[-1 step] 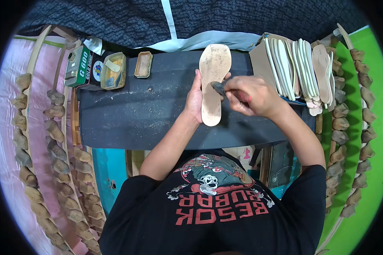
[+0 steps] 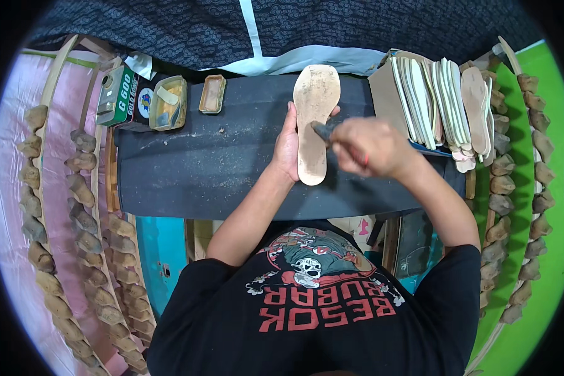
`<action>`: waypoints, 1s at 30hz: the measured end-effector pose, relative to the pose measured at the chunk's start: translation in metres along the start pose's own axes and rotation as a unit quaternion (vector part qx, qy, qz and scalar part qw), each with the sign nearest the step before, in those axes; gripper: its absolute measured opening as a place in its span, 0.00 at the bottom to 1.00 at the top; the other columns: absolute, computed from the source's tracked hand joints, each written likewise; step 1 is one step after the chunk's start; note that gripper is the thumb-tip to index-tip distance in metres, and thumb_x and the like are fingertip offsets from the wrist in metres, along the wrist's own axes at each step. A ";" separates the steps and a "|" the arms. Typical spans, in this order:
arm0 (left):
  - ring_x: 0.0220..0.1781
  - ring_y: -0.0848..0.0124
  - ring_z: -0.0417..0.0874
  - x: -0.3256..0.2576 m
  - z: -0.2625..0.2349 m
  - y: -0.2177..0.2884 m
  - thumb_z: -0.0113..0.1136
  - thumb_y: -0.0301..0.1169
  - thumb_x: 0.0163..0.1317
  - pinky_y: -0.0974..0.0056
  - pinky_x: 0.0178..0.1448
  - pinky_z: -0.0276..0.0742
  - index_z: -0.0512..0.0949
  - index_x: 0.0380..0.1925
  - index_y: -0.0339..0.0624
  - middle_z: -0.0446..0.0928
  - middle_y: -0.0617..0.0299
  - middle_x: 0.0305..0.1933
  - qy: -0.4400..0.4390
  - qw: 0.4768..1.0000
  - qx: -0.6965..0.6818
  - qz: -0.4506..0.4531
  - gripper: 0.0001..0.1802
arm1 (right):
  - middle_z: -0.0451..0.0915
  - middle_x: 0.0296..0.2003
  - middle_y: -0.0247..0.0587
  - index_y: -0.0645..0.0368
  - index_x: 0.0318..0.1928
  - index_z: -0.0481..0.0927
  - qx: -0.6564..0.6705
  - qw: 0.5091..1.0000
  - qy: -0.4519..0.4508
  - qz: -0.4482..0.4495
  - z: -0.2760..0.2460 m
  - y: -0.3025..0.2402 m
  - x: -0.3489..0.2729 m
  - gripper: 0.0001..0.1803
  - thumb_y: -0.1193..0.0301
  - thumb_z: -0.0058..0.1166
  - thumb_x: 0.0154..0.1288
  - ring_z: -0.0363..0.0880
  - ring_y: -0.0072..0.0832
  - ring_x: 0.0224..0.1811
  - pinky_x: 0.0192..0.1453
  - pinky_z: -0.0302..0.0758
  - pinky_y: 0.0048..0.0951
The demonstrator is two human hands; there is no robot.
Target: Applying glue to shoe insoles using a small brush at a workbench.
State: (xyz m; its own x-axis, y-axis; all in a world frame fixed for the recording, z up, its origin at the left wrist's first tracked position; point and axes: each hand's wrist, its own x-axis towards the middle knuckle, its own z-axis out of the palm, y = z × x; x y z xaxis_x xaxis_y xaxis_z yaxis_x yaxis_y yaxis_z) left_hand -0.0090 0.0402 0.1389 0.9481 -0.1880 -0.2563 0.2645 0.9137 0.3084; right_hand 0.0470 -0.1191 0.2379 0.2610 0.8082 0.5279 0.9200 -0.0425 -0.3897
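Showing large white lettering with digits on the green side of the metal can (image 2: 114,100), running steeply upward. Carrying smaller white capitals on a darker band of the same can, along the large line. Displaying a round white emblem (image 2: 145,102) with blue and yellow in it, just right of that lettering. Bearing two rows of big red block capitals on the black shirt (image 2: 319,351), standing upside down in the head view. Sitting just above those rows, forming a printed white skull (image 2: 307,268) within a colourful round design.
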 end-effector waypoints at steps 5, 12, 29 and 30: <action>0.33 0.76 0.81 0.002 -0.015 -0.009 0.28 0.65 0.75 0.68 0.37 0.85 0.68 0.70 0.49 0.79 0.56 0.62 -0.016 0.999 0.032 0.040 0.40 | 0.77 0.24 0.31 0.57 0.37 0.76 0.040 0.984 -0.120 -0.123 0.000 -0.041 -0.027 0.10 0.71 0.62 0.56 0.81 0.28 0.24 0.26 0.81 0.32; 0.35 0.75 0.81 -0.014 0.033 -0.035 0.28 0.66 0.75 0.66 0.40 0.85 0.68 0.70 0.47 0.78 0.58 0.63 0.122 0.992 -0.020 0.006 0.41 | 0.75 0.22 0.39 0.60 0.35 0.76 0.032 0.996 0.006 -0.087 -0.011 0.006 -0.017 0.11 0.81 0.62 0.50 0.80 0.35 0.22 0.26 0.78 0.34; 0.51 0.68 0.83 -0.048 -0.057 0.001 0.39 0.68 0.71 0.60 0.52 0.84 0.70 0.66 0.47 0.77 0.57 0.56 0.115 0.993 0.025 0.029 0.40 | 0.81 0.29 0.43 0.58 0.42 0.76 0.118 0.978 -0.166 -0.049 0.046 0.012 0.049 0.10 0.71 0.59 0.61 0.84 0.45 0.33 0.36 0.80 0.42; 0.51 0.68 0.83 -0.051 -0.073 0.004 0.39 0.68 0.71 0.60 0.52 0.84 0.70 0.66 0.47 0.77 0.57 0.56 0.114 0.993 0.021 0.035 0.40 | 0.81 0.31 0.45 0.58 0.42 0.76 0.105 0.982 -0.154 -0.039 0.057 0.020 0.054 0.10 0.71 0.59 0.61 0.84 0.44 0.34 0.37 0.79 0.42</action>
State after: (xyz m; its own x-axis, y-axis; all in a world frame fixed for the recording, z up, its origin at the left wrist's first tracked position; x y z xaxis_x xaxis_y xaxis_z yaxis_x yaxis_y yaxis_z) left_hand -0.0691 0.0796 0.0867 0.9013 -0.0336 -0.4319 0.2107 0.9051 0.3694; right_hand 0.0631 -0.0426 0.2151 0.0618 0.9448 0.3219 0.8444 0.1224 -0.5215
